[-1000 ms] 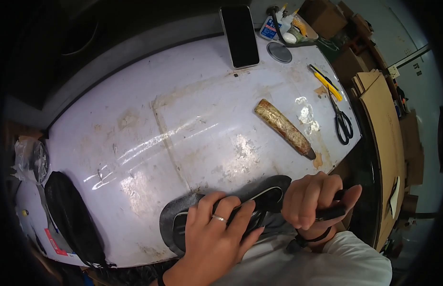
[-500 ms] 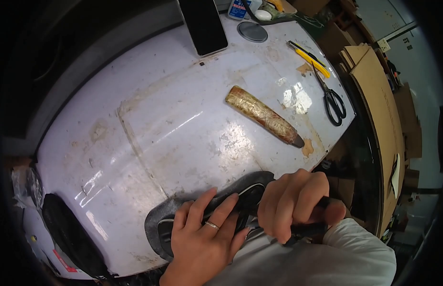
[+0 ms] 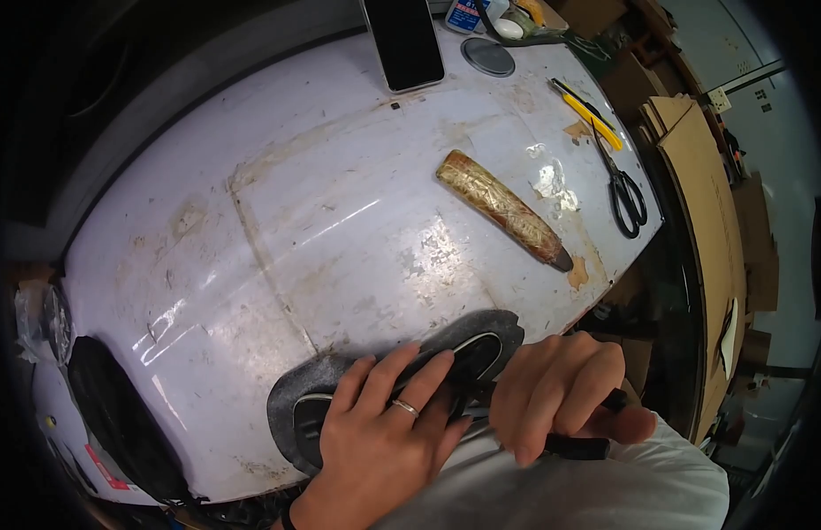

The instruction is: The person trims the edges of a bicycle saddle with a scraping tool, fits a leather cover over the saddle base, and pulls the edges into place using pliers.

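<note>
At the table's near edge lies a dark grey, shoe-sole-shaped piece (image 3: 291,437), with a black inner part edged by a pale line. My left hand (image 3: 388,433), with a ring on one finger, spans the middle of this sole and holds it, fingers spread across the top and thumb on the near side. At the sole's right end, my right hand (image 3: 561,393) is closed round a pliers-like tool (image 3: 583,448) with black handles. Its jaws are mostly hidden behind the fingers. A tapered bar wrapped in brownish tape (image 3: 503,208) rests farther back.
A phone (image 3: 406,44), a round grey lid (image 3: 488,56) and a bottle (image 3: 466,15) are at the back. A yellow cutter (image 3: 592,119) and scissors (image 3: 624,194) lie at right, near cardboard (image 3: 706,238). A black pouch (image 3: 123,420) sits at left.
The view has shifted slightly. My right hand has moved a little right and down, and more of the sole's right end shows. My left hand stays on the sole.
</note>
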`<state>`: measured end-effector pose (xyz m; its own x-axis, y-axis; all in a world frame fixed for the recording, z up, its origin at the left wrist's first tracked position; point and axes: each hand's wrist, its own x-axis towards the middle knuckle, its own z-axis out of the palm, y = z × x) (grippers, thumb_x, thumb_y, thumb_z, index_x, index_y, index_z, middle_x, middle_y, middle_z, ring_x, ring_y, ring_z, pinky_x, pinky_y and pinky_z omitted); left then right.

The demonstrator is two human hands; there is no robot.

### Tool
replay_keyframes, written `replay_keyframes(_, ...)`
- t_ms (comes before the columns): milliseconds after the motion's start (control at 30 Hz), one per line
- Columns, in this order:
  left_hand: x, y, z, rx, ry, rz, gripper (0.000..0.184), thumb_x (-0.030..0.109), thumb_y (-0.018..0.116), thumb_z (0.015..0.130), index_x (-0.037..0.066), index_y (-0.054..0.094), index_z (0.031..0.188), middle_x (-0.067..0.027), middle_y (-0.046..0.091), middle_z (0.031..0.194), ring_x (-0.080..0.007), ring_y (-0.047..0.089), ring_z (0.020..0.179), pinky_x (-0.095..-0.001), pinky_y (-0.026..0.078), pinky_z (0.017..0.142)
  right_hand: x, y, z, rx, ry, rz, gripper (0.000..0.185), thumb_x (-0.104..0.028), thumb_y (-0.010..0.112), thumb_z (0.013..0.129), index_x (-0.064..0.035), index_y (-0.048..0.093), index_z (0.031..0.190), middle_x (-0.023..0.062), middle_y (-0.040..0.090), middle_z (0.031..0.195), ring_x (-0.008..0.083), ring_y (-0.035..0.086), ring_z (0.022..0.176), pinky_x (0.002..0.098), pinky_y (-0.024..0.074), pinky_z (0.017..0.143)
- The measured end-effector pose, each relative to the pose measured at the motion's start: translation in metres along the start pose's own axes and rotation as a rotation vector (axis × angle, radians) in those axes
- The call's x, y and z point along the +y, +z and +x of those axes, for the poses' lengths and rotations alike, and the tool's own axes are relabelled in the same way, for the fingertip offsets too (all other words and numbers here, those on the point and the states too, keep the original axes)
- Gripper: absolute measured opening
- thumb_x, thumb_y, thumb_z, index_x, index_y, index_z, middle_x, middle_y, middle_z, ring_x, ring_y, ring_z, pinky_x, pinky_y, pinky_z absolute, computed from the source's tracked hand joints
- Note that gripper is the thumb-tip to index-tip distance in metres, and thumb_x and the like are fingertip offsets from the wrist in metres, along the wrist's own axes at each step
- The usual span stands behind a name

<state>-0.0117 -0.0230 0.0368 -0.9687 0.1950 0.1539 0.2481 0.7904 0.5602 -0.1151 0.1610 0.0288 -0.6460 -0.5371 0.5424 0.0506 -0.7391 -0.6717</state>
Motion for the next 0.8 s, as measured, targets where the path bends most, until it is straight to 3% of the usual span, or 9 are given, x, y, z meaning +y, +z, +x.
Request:
replay_keyframes(300,0.000,0.000,0.001,-0.027,-0.060,-0.043,0.027,0.035,0.084,0.079,0.012,0.082,0.093,0.0019,0.072,0.131,-0.0247,0.063,0.129,-0.0486,0.046,0.107,-0.007,-0.001,0.013,-0.176,0.115,0.056,0.063,-0.051,0.063,0.106,0.0002,0.053,0.071,0.0204,0.067,0.071,0.0295,0.060,0.050,0.0414,0.0533,0.048)
replay_keyframes(400,0.007,-0.005,0.004,-0.036,-0.077,-0.023,0.025,0.034,0.084,0.080,0.013,0.082,0.095,0.0014,0.072,0.130,-0.0242,0.065,0.128,-0.0501,0.045,0.108,-0.011,-0.008,0.011,-0.013,0.104,0.082,0.061,-0.050,0.051,0.111,-0.0014,0.051,0.074,0.0248,0.069,0.073,0.0326,0.061,0.052,0.0443,0.0540,0.049)
replay_keyframes(467,0.008,-0.003,0.002,-0.024,-0.084,-0.027,0.025,0.034,0.084,0.080,0.014,0.082,0.095,0.0012,0.072,0.130,-0.0245,0.066,0.127,-0.0504,0.045,0.109,-0.011,-0.001,0.000,0.270,0.064,0.114,0.060,-0.050,0.046,0.113,-0.0016,0.051,0.078,0.0263,0.069,0.074,0.0329,0.061,0.052,0.0453,0.0538,0.049)
replay_keyframes(533,0.008,-0.002,0.002,-0.011,-0.088,-0.030,0.024,0.034,0.084,0.080,0.014,0.082,0.095,0.0010,0.072,0.129,-0.0249,0.066,0.126,-0.0507,0.045,0.109,-0.013,-0.008,0.000,0.270,0.104,0.097,0.059,-0.048,0.044,0.114,-0.0006,0.052,0.081,0.0253,0.069,0.074,0.0324,0.060,0.052,0.0457,0.0533,0.048)
replay_keyframes(600,0.006,-0.002,0.002,-0.040,-0.063,-0.012,0.025,0.035,0.084,0.080,0.016,0.083,0.097,0.0010,0.071,0.132,-0.0246,0.065,0.128,-0.0506,0.045,0.110,-0.013,-0.017,0.005,-0.006,0.135,0.064,0.058,-0.047,0.047,0.113,0.0004,0.051,0.080,0.0256,0.069,0.073,0.0317,0.060,0.052,0.0464,0.0536,0.048)
replay_keyframes(800,0.000,-0.010,-0.001,-0.147,0.004,0.017,0.029,0.037,0.081,0.083,0.017,0.083,0.105,-0.0001,0.061,0.149,-0.0270,0.056,0.138,-0.0515,0.043,0.113,-0.009,0.005,0.016,-0.045,0.125,-0.080,0.058,-0.036,0.061,0.107,0.0031,0.054,0.064,0.0197,0.065,0.067,0.0293,0.060,0.049,0.0379,0.0532,0.046)
